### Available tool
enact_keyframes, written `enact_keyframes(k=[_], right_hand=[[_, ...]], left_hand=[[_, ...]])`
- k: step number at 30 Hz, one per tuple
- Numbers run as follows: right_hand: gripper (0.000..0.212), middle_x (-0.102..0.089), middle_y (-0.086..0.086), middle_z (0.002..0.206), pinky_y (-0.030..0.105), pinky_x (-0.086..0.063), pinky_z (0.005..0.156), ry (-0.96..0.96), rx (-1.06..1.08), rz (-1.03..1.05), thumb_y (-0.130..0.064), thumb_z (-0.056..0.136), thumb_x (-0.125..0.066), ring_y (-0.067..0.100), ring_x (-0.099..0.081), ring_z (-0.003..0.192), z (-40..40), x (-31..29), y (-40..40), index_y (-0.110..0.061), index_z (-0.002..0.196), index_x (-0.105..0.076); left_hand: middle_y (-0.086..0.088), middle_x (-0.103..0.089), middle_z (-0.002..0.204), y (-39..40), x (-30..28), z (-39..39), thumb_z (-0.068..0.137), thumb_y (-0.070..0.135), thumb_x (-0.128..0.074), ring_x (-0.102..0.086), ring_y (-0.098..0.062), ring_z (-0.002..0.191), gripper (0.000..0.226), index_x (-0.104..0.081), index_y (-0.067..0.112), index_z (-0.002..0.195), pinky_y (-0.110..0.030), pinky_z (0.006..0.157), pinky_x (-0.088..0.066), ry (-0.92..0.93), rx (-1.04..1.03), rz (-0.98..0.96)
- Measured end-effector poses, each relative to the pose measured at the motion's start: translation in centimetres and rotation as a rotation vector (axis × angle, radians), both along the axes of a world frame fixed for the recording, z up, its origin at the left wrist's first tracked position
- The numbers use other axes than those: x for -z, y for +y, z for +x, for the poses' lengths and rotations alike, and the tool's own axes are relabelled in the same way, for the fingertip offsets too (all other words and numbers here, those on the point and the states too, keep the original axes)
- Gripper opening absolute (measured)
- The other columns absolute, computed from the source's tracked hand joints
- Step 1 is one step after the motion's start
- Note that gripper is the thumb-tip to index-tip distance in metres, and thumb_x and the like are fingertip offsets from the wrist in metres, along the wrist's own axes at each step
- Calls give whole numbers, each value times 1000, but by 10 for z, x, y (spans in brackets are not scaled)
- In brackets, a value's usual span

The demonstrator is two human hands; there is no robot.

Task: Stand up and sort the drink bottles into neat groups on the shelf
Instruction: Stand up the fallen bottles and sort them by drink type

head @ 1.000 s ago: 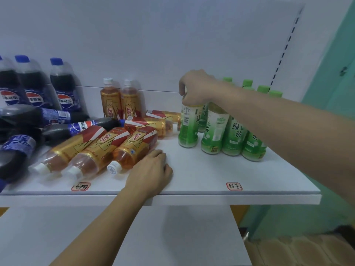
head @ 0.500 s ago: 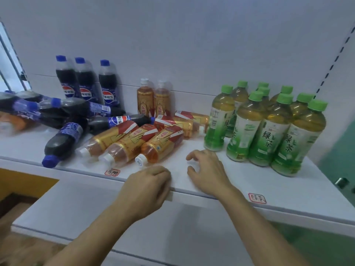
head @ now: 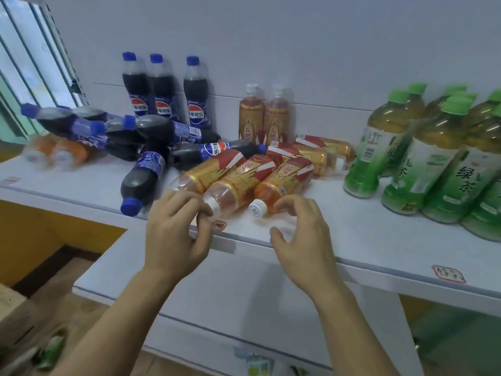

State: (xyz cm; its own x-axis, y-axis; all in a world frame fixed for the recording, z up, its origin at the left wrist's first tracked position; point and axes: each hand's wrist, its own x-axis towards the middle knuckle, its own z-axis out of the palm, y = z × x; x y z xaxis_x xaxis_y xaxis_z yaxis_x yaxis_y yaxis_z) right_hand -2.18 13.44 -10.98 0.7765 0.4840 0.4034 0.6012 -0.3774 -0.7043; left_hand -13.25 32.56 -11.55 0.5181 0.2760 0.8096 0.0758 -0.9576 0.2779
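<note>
A: Your left hand (head: 173, 232) is at the front edge of the white shelf board (head: 366, 240), fingers curled over the cap end of the leftmost lying amber tea bottle with gold and red label (head: 208, 175). If it really grips that bottle I cannot tell; the cap is hidden behind your fingers

B: And my right hand?

A: Your right hand (head: 301, 240) is apart from the left one, thumb and fingers spread in a loose curve, holding nothing. It hovers just beside the white ribbed cap (head: 257, 209) of the rightmost lying tea bottle (head: 282, 183). I think you shape it so to close around the neck, which is narrow and easier to take than the smooth round body

B: Where do they belong?

A: Probably by the two upright tea bottles (head: 264, 115) at the back wall. The lying clear plastic ones can roll, so lift them, do not push

B: And the others?

A: The green-capped green tea bottles (head: 423, 156) stand grouped on the right. The dark cola bottles with blue caps (head: 143, 175) lie mostly in a heap on the left, three standing behind
</note>
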Motion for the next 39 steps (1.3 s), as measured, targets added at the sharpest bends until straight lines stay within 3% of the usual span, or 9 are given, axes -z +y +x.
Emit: enact_keyframes(k=[3, 7, 10, 16, 22, 27, 32, 35, 39], right_hand=[[57, -41, -9, 129, 3, -33, 96, 19, 102, 67, -3, 80, -73, 10, -48, 121, -11, -4, 26, -34, 123, -51], [72, -32, -8, 141, 32, -46, 106, -74, 272, 9, 8, 74, -65, 17, -34, 134, -18, -1, 56, -35, 130, -53], [82, -15, -10, 161, 38, -38, 118, -80, 353, -74, 4, 79, -68, 18, -18, 149, -17, 0, 64, -43, 141, -44], [77, -9, -8, 168, 44, -30, 121, -110, 360, -119, -6, 84, -74, 21, -15, 153, -5, -1, 68, -43, 146, -46], [73, -31, -6, 162, 43, -29, 122, -128, 353, -92, -1, 81, -73, 17, -23, 151, -1, 4, 68, -38, 140, -51], [70, -34, -6, 161, 39, -26, 123, -161, 275, -127, 2, 82, -68, 15, -27, 150, 5, 0, 49, -33, 140, -50], [70, -33, -11, 161, 41, -28, 122, -133, 175, -161, -11, 82, -79, 12, -31, 147, 13, -4, 20, -36, 141, -49], [69, -39, -10, 157, 40, -28, 122, -180, 128, -148, -13, 82, -80, 11, -33, 146, 14, -9, 14, -34, 141, -51], [57, -55, -12, 145, 34, -39, 115, -261, 56, -66, -12, 90, -74, 7, -48, 136, 28, -41, 7, -24, 142, -54]], left_hand=[[1, -60, 107, 25, -18, 14, 86, 22, -58, -53, -19, 99, 17, -69, 15, 96, -43, 80, -48, 130, 38, -58], [6, -58, 123, 69, -38, 35, 92, 39, -49, -54, -18, 114, 33, -70, 23, 113, -42, 94, -47, 331, 153, -104], [9, -58, 120, 92, -43, 46, 95, 46, -46, -53, -16, 114, 37, -70, 26, 114, -39, 96, -47, 419, 296, -94], [12, -57, 118, 92, -33, 50, 99, 36, -52, -53, 4, 105, 21, -71, 30, 109, -17, 91, -41, 267, 389, -353], [16, -65, 116, 87, -21, 49, 90, 29, -52, -57, 6, 111, 25, -72, 30, 105, -26, 104, -46, 113, 498, -748], [11, -64, 123, 81, -18, 51, 89, 18, -48, -56, 2, 115, 36, -72, 25, 113, -18, 104, -41, 160, 535, -686], [3, -64, 129, 89, -24, 68, 98, -2, -44, -61, -9, 111, 42, -66, 19, 127, -11, 85, -42, 282, 409, -630], [-1, -60, 136, 95, -17, 73, 99, 5, -53, -60, -19, 115, 40, -62, 18, 135, -27, 94, -45, 357, 315, -496], [-3, -54, 145, 101, -15, 81, 92, 15, -62, -54, -30, 127, 44, -59, 23, 136, -45, 103, -44, 732, 173, -217]])
